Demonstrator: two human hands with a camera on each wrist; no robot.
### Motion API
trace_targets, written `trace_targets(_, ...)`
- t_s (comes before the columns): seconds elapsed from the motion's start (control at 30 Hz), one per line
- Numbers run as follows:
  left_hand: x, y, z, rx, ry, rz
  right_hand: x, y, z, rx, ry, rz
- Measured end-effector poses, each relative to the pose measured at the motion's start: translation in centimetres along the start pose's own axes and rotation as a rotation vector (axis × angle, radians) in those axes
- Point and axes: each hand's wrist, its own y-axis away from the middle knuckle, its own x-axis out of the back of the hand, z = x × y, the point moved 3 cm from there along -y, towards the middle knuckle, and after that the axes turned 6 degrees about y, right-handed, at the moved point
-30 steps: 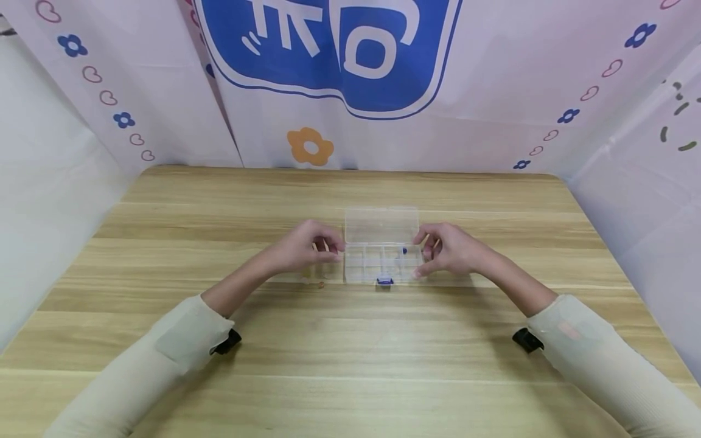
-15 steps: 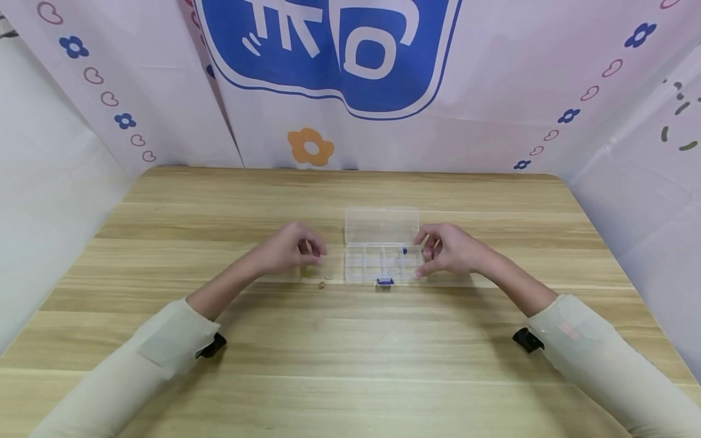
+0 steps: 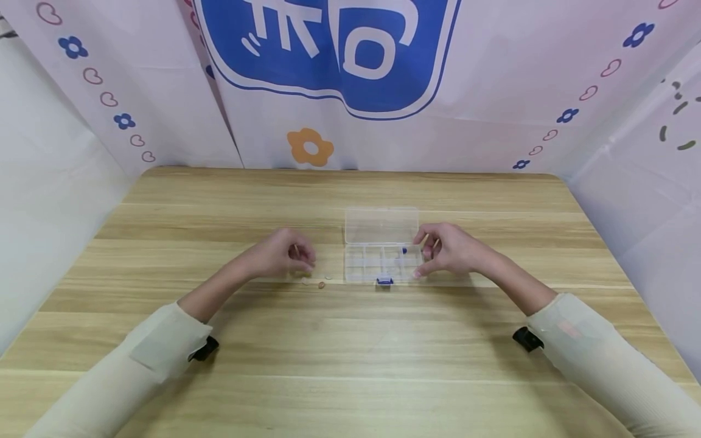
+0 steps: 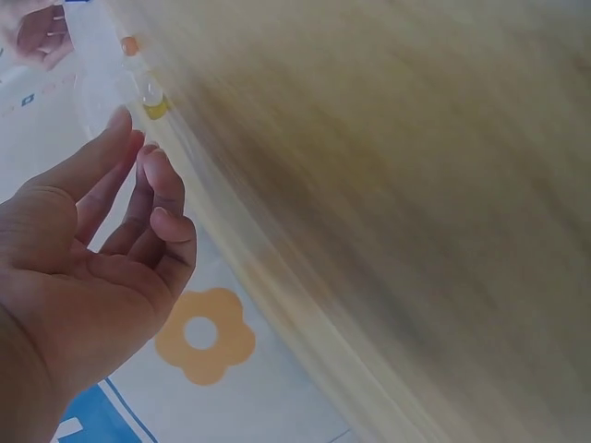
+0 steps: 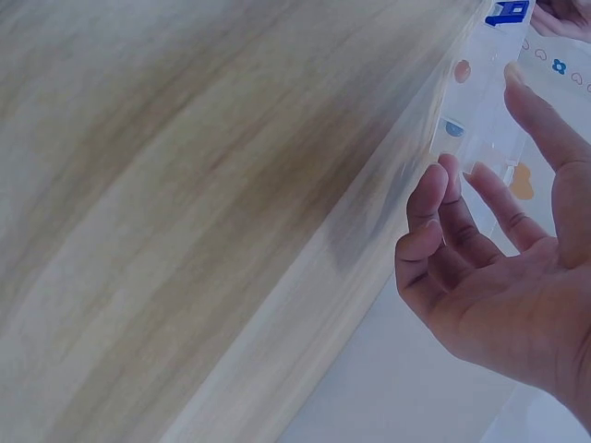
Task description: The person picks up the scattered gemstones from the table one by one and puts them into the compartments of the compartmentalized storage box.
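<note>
A clear plastic compartment box (image 3: 356,263) lies on the table with its lid (image 3: 381,225) folded back. A small blue bead (image 3: 404,250) sits in a back compartment at the right. My right hand (image 3: 451,249) holds the box's right end between thumb and index finger. Left of the box, my left hand (image 3: 282,252) hovers with thumb and fingers bent, nothing visible between them. Just beyond its fingertips, in the left wrist view, are a clear-and-yellow bead (image 4: 155,107) and an orange-brown bead (image 4: 129,45). A pale bead (image 3: 328,278) lies nearer the box.
The box's blue latch (image 3: 385,281) faces the front. Wood-grained tabletop (image 3: 350,340) extends around the box and beads. A printed cloth (image 3: 263,134) hangs behind the back edge, with white sheets at both sides.
My left hand has moved left from the box's left side to over the loose beads, leaving more of them visible. The right hand and box have stayed in place.
</note>
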Motion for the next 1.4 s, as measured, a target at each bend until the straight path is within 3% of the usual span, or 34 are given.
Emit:
trace_targets(0.37,-0.1,0.2,-0.1,0.018,-0.009,-0.023,-0.1,0.0,0.2,0.001,-0.009,-0.003)
trace_targets(0.9,-0.3,0.1,-0.4,-0.006,-0.047,-0.058,-0.1,0.0,0.3,0.002,-0.013,0.001)
trace_targets(1.13,-0.2,0.0,0.0,0.017,-0.064,-0.026,-0.2,-0.1,0.3,0.006,-0.017,0.000)
trace_targets(1.4,-0.5,-0.7,0.9,-0.011,-0.071,0.004,-0.1,-0.1,0.3,0.008,-0.013,0.000)
